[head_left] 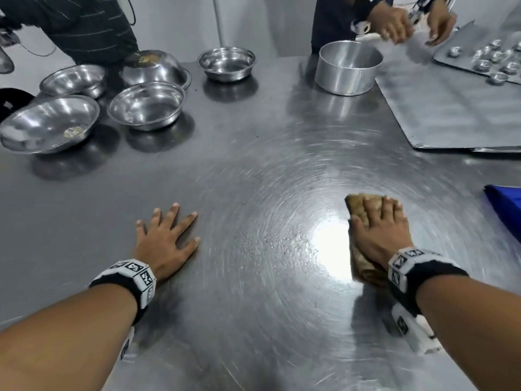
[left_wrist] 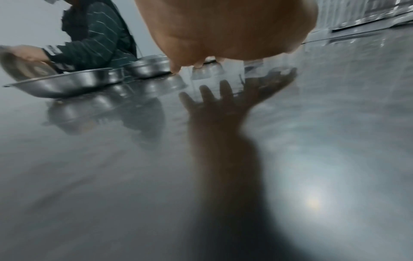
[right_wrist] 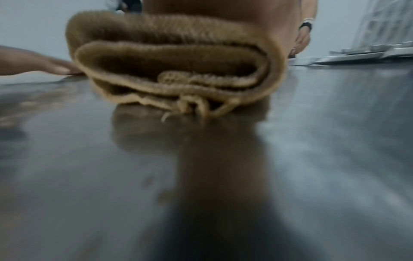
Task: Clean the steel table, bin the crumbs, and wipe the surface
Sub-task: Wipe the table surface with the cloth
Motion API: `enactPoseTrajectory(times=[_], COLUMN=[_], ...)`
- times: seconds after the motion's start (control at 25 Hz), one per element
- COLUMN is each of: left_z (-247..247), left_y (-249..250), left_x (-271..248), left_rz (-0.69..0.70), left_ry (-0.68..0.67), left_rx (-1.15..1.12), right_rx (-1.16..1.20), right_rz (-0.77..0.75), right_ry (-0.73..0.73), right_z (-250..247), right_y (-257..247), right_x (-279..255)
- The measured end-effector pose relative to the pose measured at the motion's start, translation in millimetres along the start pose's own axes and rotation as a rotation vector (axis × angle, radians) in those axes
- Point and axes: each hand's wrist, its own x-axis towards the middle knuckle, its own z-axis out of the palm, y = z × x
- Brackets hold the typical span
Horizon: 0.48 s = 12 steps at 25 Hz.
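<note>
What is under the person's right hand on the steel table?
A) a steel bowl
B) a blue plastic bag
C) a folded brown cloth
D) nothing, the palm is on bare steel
C: in the head view the right hand lies flat, fingers straight, on a folded brown cloth pressed against the steel table; the right wrist view shows the same cloth's folds beneath the hand.

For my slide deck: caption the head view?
Right hand presses a brown cloth on the steel table; left hand rests flat.
</note>
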Motion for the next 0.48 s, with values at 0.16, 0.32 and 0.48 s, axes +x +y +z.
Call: enactPoseTrajectory(times=[0.16,0.32,0.48], left_z=[3.9,5.2,6.2], left_y=[0.3,1.1,2.7], left_x=[2.8,3.1,4.0], left_rz=[0.003,0.0,-0.004], left_ry=[-0.014,-0.015,0.014], left_rx=[0.006,0.021,0.022], right_rx=[0.016,0.005,-0.008], right_rz=[0.014,-0.136,-0.389], right_ry=[0.015,-0.03,-0.078], right_z=[-3.6,7.9,24.4], right_y=[-57.7,-122.3,-179.3], right_x=[17.8,16.5,-20.2])
